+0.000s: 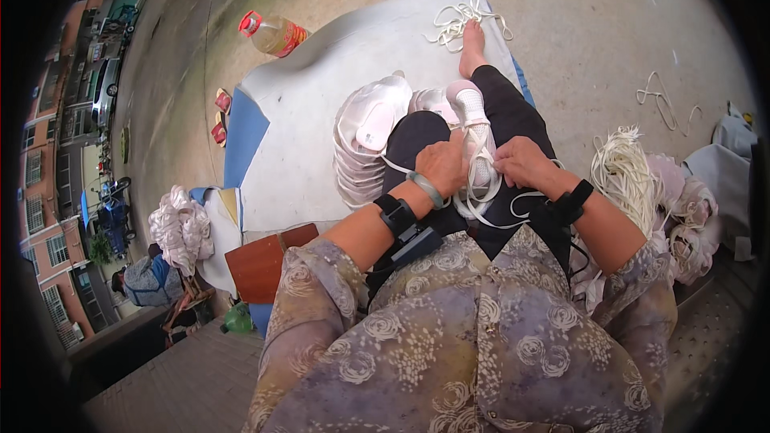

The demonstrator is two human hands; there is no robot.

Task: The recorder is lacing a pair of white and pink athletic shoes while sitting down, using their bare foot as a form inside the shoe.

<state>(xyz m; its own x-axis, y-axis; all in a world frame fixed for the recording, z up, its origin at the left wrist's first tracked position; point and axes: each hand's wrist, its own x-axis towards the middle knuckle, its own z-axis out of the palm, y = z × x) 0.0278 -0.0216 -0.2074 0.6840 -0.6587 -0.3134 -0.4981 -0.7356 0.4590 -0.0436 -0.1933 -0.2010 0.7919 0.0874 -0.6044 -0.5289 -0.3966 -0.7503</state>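
Note:
A pale pink and white lace-up shoe [466, 96] rests between my thighs, its toe pointing away from me. White shoelace [480, 215] runs across its front and hangs in loops over my dark trousers. My left hand [441, 165] is closed against the left side of the shoe, fingertips partly hidden at the lacing. On the other side, my right hand [523, 163] pinches the lace beside the eyelets. Just left of my knee lies a nested row of white shoe uppers [361, 144]; another pale shoe piece [433, 102] sits behind the knee.
A white sheet [297, 124] spreads ahead, with loose laces [457, 20] by my bare foot. Beyond its edge stands a red-capped bottle [274, 35]. A thick lace bundle [622, 164] and pinkish shoes [691, 228] are at right. Red sandals [220, 116] and bunched pale pieces [178, 228] are left.

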